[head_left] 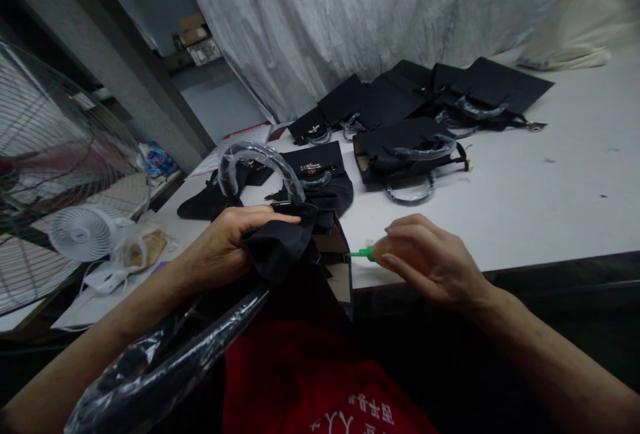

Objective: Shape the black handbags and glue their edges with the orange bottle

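Note:
My left hand (235,237) is closed on a black handbag (280,247) held in front of my body. Plastic film wraps the bag's handles; one handle (260,157) arches up above the hand, and another hangs toward the lower left. At the bag's right side a panel edge stands open, showing a tan inner face (334,247). My right hand (433,257) grips a small glue bottle (395,254) with a green nozzle. The thin nozzle tip points left and is at or very near the panel edge; contact cannot be made out.
Several black handbags (320,167) and flat black panels (505,84) lie on the white table (560,201). A white fan (83,233) and a plastic bag (143,244) stand at left, by a large wire fan guard (65,154). A grey curtain (380,14) hangs behind.

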Demonstrator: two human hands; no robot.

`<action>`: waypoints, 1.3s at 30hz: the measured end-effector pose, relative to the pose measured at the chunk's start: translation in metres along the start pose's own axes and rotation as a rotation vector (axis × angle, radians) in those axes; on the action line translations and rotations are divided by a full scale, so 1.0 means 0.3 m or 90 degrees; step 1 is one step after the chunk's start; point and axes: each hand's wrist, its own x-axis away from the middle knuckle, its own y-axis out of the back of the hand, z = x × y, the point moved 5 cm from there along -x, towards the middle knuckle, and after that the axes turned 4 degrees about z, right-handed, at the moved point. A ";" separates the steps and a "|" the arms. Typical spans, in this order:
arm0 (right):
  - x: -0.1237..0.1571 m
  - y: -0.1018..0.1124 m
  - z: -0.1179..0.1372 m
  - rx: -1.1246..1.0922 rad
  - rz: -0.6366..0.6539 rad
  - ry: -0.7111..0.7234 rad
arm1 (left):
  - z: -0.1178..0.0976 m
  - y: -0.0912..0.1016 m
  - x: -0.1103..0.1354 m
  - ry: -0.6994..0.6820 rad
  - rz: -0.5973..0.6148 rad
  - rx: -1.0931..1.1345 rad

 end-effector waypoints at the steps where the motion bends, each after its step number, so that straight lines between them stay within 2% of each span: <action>1: -0.003 -0.002 0.007 0.005 0.017 0.011 | 0.002 -0.002 -0.001 0.000 0.001 0.000; 3: -0.009 -0.003 0.015 0.003 0.046 0.018 | 0.005 -0.004 -0.002 0.001 0.001 -0.001; 7: -0.018 0.012 0.010 0.010 0.013 0.015 | 0.001 -0.009 0.001 -0.003 0.001 0.006; 11: -0.020 0.001 -0.012 -0.003 0.039 -0.021 | 0.002 -0.014 0.015 -0.009 0.003 0.021; 16: -0.012 0.014 -0.023 -0.043 -0.011 -0.079 | 0.012 -0.015 0.036 -0.023 -0.001 0.028; 22: 0.013 -0.022 -0.017 -0.071 0.072 -0.095 | 0.003 -0.022 0.049 -0.039 0.013 0.040; 25: 0.027 -0.017 -0.029 -0.051 0.025 -0.107 | 0.000 -0.025 0.050 -0.042 0.015 0.035; 30: 0.030 -0.030 -0.033 -0.083 0.053 -0.077 | 0.000 -0.026 0.054 -0.064 0.007 0.024; 35: 0.016 -0.008 -0.034 -0.008 -0.019 -0.050 | 0.000 -0.026 0.053 -0.077 0.009 0.033; 39: -0.003 0.005 -0.007 0.014 0.049 -0.005 | 0.001 -0.030 0.047 -0.062 0.020 0.043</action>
